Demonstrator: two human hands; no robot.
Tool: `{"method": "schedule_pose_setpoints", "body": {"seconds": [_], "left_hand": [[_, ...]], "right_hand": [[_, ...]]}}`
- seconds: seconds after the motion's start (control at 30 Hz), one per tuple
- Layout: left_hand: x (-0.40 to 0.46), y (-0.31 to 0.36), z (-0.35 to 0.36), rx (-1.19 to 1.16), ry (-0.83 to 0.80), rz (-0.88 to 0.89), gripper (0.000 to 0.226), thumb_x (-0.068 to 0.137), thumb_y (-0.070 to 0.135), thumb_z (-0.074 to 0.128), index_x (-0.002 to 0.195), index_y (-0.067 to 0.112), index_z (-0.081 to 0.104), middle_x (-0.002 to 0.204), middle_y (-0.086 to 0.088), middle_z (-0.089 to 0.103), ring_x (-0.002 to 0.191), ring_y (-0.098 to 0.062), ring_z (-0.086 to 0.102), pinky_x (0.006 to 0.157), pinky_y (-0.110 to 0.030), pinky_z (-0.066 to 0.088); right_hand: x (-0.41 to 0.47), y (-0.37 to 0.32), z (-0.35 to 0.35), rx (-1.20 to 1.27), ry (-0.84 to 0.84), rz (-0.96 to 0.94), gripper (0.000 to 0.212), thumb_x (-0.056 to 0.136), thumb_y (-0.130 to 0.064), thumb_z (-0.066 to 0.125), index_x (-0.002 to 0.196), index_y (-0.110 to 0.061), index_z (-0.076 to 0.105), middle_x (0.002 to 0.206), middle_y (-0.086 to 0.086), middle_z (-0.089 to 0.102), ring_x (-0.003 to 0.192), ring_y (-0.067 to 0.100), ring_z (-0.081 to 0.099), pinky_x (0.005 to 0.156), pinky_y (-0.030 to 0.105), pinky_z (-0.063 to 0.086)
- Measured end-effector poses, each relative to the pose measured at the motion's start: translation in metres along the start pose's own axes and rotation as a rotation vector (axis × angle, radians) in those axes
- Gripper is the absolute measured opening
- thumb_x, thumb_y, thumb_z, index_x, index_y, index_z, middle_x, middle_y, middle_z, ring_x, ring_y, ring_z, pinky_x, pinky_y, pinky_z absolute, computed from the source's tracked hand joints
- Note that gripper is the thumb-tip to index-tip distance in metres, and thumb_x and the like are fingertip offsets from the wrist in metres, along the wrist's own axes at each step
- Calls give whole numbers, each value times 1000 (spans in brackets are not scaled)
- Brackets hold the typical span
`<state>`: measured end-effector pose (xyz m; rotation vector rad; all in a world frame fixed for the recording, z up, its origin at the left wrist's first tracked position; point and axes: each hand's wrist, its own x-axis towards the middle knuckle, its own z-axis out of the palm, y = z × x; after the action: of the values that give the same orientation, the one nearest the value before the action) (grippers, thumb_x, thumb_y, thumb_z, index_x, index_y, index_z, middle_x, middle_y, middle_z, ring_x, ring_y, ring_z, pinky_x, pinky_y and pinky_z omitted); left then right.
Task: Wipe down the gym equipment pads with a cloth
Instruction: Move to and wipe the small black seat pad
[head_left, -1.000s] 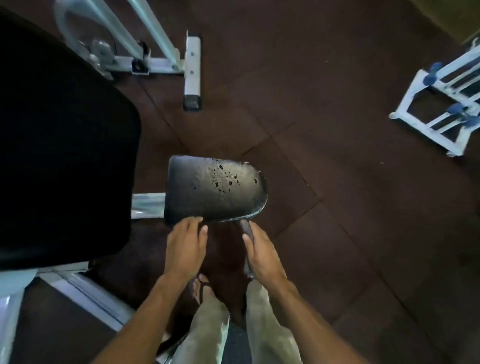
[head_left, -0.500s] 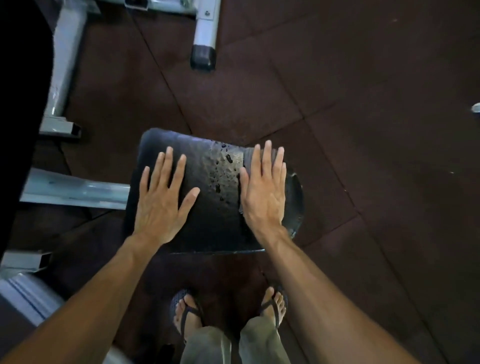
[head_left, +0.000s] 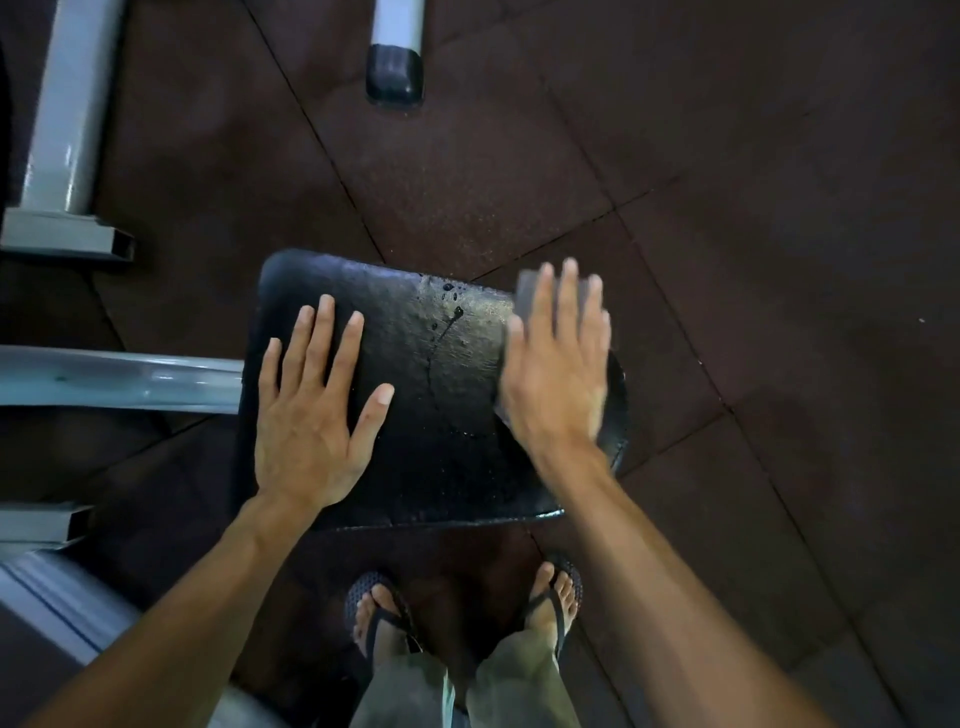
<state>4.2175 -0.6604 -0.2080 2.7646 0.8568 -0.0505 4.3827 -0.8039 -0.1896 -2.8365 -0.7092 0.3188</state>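
Note:
A black seat pad (head_left: 436, 415) lies flat in the middle of the head view, wet and shiny, with droplets near its far edge. My left hand (head_left: 311, 410) rests flat on its left part, fingers straight and spread. My right hand (head_left: 558, 364), blurred, presses a dark grey cloth (head_left: 527, 291) against the pad's right side with straight fingers. Only the cloth's far corner shows past the fingertips; the rest is under the palm.
A pale metal bar (head_left: 119, 379) runs from the left into the pad. A frame post (head_left: 57, 130) stands at the upper left, a capped foot (head_left: 395, 73) at the top. Dark rubber floor tiles (head_left: 727, 260) lie around. My sandalled feet (head_left: 462, 613) stand just below the pad.
My right hand has slid the cloth rightward across the pad, leaving a wet streak in the middle. My left hand has stayed flat on the pad's left part.

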Motion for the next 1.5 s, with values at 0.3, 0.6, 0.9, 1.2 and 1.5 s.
{"method": "schedule_pose_setpoints", "body": {"seconds": [0.3, 0.6, 0.9, 1.2, 1.5], "left_hand": [[-1, -2, -1, -14, -2, 2, 65, 102, 52, 18, 159, 21, 14, 168, -3, 4, 156, -20, 3, 126, -48, 10], [0, -1, 1, -8, 0, -4, 65, 102, 52, 19, 159, 21, 14, 168, -5, 5, 156, -21, 4, 125, -48, 10], [0, 0, 1, -29, -4, -2, 64, 102, 50, 20, 158, 20, 17, 168, -5, 5, 156, -21, 4, 125, -48, 10], [0, -2, 2, 2, 6, 5, 63, 102, 49, 18, 159, 21, 16, 168, -5, 6, 156, -21, 4, 126, -46, 8], [0, -2, 1, -8, 11, 10, 64, 102, 51, 17, 158, 20, 18, 168, -4, 6, 156, -20, 5, 126, -46, 9]], "right_hand": [[-111, 37, 4, -133, -130, -508, 58, 107, -39, 27, 159, -16, 14, 167, 6, 9, 154, 31, 6, 119, 49, 25], [6, -16, 8, -57, 4, -87, 59, 106, -38, 13, 158, -10, 11, 166, 14, 9, 153, 37, 0, 124, 50, 12], [-101, 56, 0, -160, -144, -471, 58, 106, -40, 21, 159, -17, 12, 168, 4, 6, 154, 31, 4, 120, 50, 21], [-22, -50, 20, 5, -73, -174, 60, 106, -37, 21, 159, -12, 6, 167, 11, 0, 153, 35, -7, 124, 51, 11], [-44, 11, -11, 221, -142, -182, 60, 106, -45, 25, 159, -26, 4, 167, 3, -13, 153, 20, -18, 125, 43, -6]]}}
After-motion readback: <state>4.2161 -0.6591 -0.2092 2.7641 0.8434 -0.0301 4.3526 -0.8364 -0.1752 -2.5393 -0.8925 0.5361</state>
